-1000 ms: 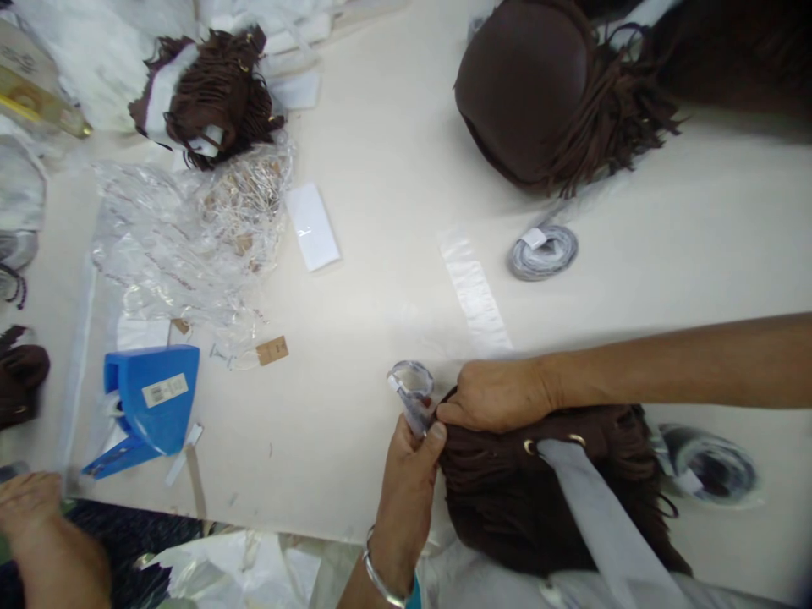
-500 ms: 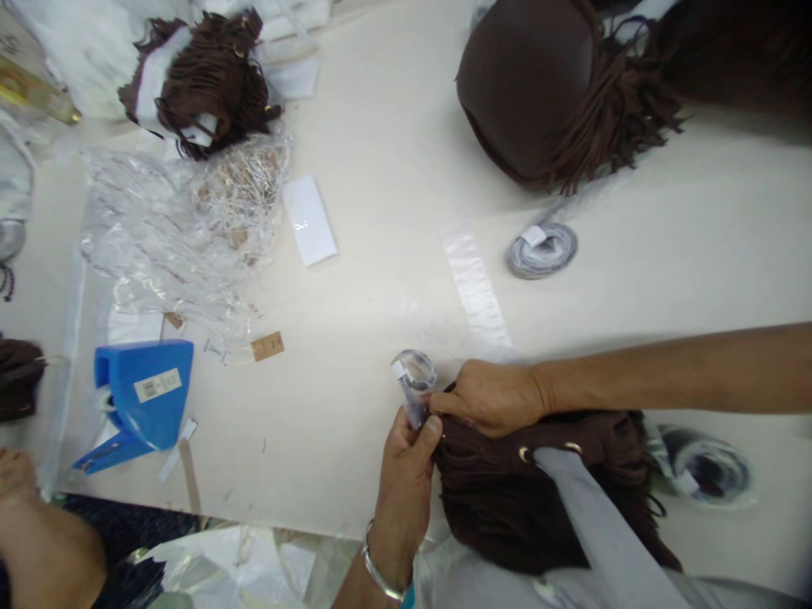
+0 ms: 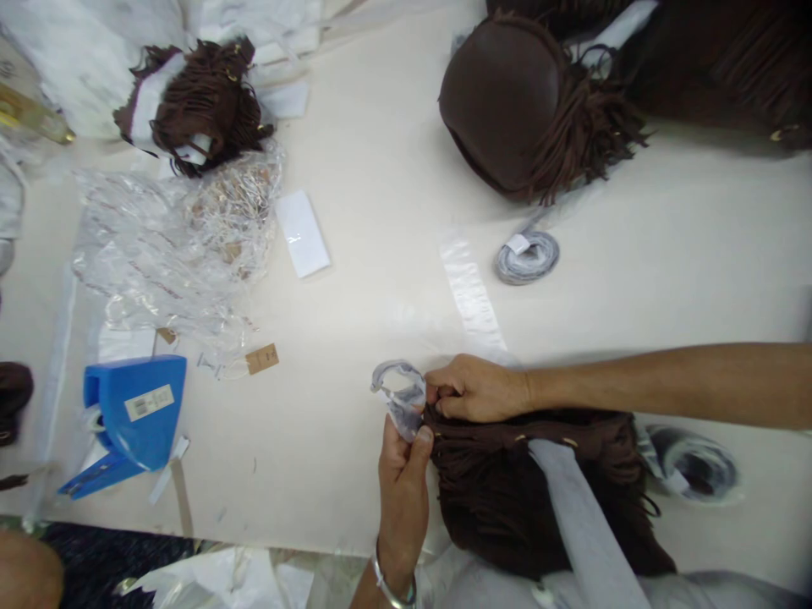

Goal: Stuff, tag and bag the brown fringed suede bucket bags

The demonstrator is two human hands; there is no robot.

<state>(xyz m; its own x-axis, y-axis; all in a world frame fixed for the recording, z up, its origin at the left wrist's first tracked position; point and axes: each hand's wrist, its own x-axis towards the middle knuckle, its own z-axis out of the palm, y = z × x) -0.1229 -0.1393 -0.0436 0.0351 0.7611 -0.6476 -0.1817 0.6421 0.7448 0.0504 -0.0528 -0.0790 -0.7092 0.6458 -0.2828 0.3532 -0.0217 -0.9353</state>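
A dark brown fringed handbag [image 3: 507, 491] lies before me, a grey-white strip [image 3: 571, 507] running across it near its brass eyelets. At the bag's left end my left hand [image 3: 406, 482], with a silver bangle at the wrist, pinches a loop of strap in clear-grey wrapping [image 3: 403, 414]. The thumb rests against the bag's corner. My right hand [image 3: 479, 389] lies over the bag's upper edge, fingers curled, fingertips at the loop's right side. What those fingers grip is hidden.
Other brown fringed bags [image 3: 501, 101] stand at the top right. Two wrapped strap coils [image 3: 528, 258] lie on the table. To the left are a blue tape dispenser [image 3: 143, 414], a brown tag [image 3: 262, 359], plastic bags [image 3: 158, 245] and a white folded card [image 3: 303, 234]. Another person's arm [image 3: 29, 571] shows bottom left.
The wrapped loop has opened wider and shifted left. My right hand has drawn its extended finger back into a curl. The view has shifted slightly.
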